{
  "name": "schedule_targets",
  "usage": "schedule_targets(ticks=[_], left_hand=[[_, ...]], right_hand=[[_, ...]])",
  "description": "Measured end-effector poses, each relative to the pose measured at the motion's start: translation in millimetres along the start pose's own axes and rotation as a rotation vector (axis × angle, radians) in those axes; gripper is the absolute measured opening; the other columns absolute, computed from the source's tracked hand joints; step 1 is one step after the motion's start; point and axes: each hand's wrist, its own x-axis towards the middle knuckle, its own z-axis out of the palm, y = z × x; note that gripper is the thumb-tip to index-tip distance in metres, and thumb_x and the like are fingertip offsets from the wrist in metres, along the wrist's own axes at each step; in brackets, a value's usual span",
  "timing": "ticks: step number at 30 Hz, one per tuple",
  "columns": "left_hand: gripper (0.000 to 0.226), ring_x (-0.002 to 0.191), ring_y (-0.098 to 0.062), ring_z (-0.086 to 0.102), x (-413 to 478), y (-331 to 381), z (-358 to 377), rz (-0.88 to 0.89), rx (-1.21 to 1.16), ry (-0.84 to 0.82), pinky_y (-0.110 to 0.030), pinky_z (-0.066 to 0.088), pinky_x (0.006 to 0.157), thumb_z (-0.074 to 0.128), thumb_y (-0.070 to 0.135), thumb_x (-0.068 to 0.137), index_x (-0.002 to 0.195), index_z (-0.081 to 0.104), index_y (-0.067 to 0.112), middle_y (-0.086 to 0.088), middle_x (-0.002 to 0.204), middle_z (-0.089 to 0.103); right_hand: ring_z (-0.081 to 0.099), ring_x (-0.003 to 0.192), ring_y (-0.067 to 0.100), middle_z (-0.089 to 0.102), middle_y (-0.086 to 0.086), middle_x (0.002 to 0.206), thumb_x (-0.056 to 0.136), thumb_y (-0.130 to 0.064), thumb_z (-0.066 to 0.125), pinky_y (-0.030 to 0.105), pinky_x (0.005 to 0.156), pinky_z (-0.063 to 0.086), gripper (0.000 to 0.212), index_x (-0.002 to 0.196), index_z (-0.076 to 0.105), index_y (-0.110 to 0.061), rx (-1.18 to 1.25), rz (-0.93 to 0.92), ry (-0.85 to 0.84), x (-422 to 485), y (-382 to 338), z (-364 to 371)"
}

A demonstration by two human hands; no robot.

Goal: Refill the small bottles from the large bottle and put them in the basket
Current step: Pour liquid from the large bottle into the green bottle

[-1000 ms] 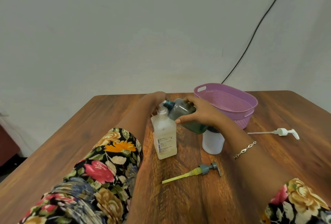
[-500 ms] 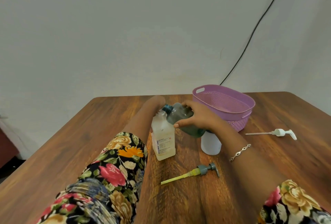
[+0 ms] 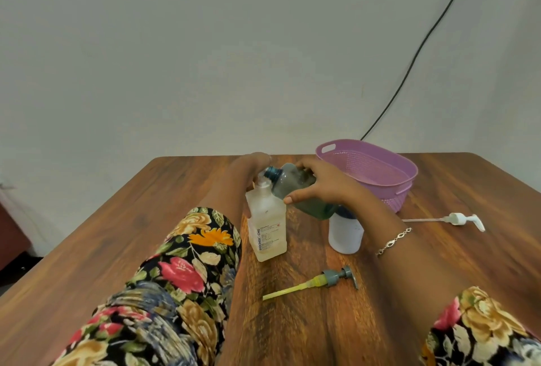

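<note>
My right hand (image 3: 325,185) grips the large greenish bottle (image 3: 295,187) and holds it tilted, its blue mouth over the neck of a clear small bottle (image 3: 268,228) with a label. That bottle stands upright on the wooden table (image 3: 175,190). My left hand (image 3: 254,163) reaches behind the clear bottle's neck and seems to hold it; its fingers are mostly hidden. A white small bottle (image 3: 344,234) stands open just under my right wrist. The purple basket (image 3: 392,193) sits behind it at the right and looks empty.
A grey pump head with a yellow tube (image 3: 336,276) lies on the table in front of the bottles. A white pump head with a thin tube (image 3: 459,218) lies to the right of the basket. A black cable (image 3: 409,67) runs down the wall.
The large bottle stays tilted over the clear bottle and both hands keep their hold. The view has shifted slightly.
</note>
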Motion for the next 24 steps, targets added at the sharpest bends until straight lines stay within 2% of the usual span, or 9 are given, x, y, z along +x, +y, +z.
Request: schedule_targets(ticks=[2,5,8,12,15,17,19,21,24], left_hand=[[0.036,0.102,-0.037,0.058,-50.5,4.6,1.6,0.060,0.106,0.025,-0.044,0.049,0.089,0.038,0.030,0.096,0.082,0.051,0.000,-0.022,0.106,0.056],[0.032,0.064,-0.022,0.050,-79.9,12.8,5.0,0.118,0.202,0.109,-0.029,0.048,0.081,0.034,0.008,0.098,0.070,0.047,-0.002,-0.017,0.080,0.053],[0.029,0.079,-0.027,0.049,-77.8,12.6,3.9,0.132,0.096,0.061,-0.036,0.041,0.096,0.032,0.017,0.101,0.107,0.051,-0.003,-0.016,0.087,0.054],[0.048,0.110,-0.041,0.051,-90.7,15.4,-5.3,0.108,-0.093,-0.001,-0.047,0.043,0.096,0.027,0.041,0.100,0.117,0.043,-0.001,-0.025,0.117,0.052],[0.055,0.112,-0.037,0.050,-88.0,14.1,-7.9,0.101,-0.100,-0.034,-0.042,0.039,0.098,0.027,0.041,0.100,0.130,0.039,-0.003,-0.023,0.127,0.049],[0.047,0.100,-0.035,0.051,-83.9,13.6,-4.8,0.127,-0.106,-0.052,-0.041,0.038,0.094,0.030,0.031,0.101,0.129,0.042,-0.004,-0.022,0.123,0.052],[0.037,0.073,-0.029,0.048,-80.2,11.4,-2.0,0.147,-0.028,-0.035,-0.039,0.040,0.085,0.030,0.022,0.100,0.107,0.053,-0.006,-0.020,0.091,0.054],[0.033,0.058,-0.019,0.038,-79.0,9.0,1.4,0.116,0.067,0.023,-0.032,0.040,0.065,0.031,0.013,0.099,0.071,0.045,0.002,-0.010,0.069,0.041],[0.035,0.056,-0.014,0.039,-80.7,10.9,5.8,0.152,0.072,0.132,-0.027,0.043,0.067,0.031,0.006,0.098,0.064,0.041,0.004,-0.007,0.066,0.042]], right_hand=[[0.046,0.101,0.014,0.050,0.002,0.122,0.071,-0.037,0.077,0.023,0.079,0.038,0.070,0.129,0.045,-0.014,-0.005,0.009,-0.017,0.4,2.3,1.6],[0.046,0.100,0.013,0.050,0.002,0.119,0.071,-0.037,0.077,0.022,0.077,0.038,0.072,0.130,0.045,-0.014,-0.012,0.020,-0.039,-0.3,5.1,3.8],[0.045,0.100,0.013,0.048,0.000,0.115,0.071,-0.037,0.077,0.021,0.075,0.037,0.072,0.130,0.044,-0.014,0.006,0.021,-0.034,-1.1,3.0,3.1],[0.044,0.102,0.012,0.049,0.004,0.128,0.072,-0.037,0.077,0.023,0.080,0.038,0.072,0.132,0.043,-0.014,-0.001,0.003,-0.014,-1.3,-4.7,-6.7],[0.044,0.101,0.012,0.049,0.005,0.130,0.073,-0.036,0.076,0.023,0.080,0.038,0.072,0.133,0.043,-0.014,-0.036,0.006,-0.017,-1.3,-7.9,-11.0],[0.044,0.101,0.012,0.049,0.005,0.129,0.073,-0.037,0.076,0.023,0.080,0.038,0.072,0.132,0.043,-0.014,-0.043,0.009,-0.017,-1.5,-7.5,-9.5],[0.044,0.100,0.012,0.049,0.004,0.127,0.072,-0.037,0.077,0.023,0.079,0.038,0.071,0.130,0.044,-0.014,-0.038,0.016,-0.023,-1.9,-5.1,-5.9],[0.044,0.101,0.012,0.048,0.004,0.128,0.072,-0.037,0.077,0.023,0.079,0.037,0.072,0.131,0.043,-0.014,-0.032,0.028,-0.038,-2.7,-2.2,-1.6],[0.044,0.102,0.013,0.048,0.005,0.130,0.072,-0.035,0.077,0.023,0.079,0.037,0.074,0.134,0.042,-0.013,-0.012,0.039,-0.040,-4.3,-0.2,1.3]])
